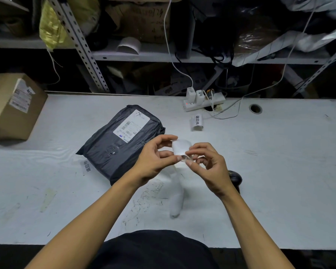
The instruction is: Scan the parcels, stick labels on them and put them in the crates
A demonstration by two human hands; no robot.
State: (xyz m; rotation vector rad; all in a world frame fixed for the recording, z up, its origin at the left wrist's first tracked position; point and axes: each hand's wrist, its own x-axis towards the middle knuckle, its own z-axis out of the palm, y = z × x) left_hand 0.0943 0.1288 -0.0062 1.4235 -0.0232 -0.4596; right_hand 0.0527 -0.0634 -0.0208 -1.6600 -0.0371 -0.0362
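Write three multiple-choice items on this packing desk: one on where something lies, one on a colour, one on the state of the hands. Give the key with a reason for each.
1. Where is the cardboard box?
A. at the table's far left edge
B. on top of the parcel
C. beside the power strip

2. What colour is the bagged parcel?
A. yellow
B. black
C. red

3. What are the hands doing?
A. both lie flat on the table
B. only one hand holds something
C. the left hand and right hand both pinch a white label roll

Key:
1 A, the box sits at the far left, apart from the parcel.
2 B, its wrapping is black with a white shipping label.
3 C, fingers of both hands close on the roll above the table.
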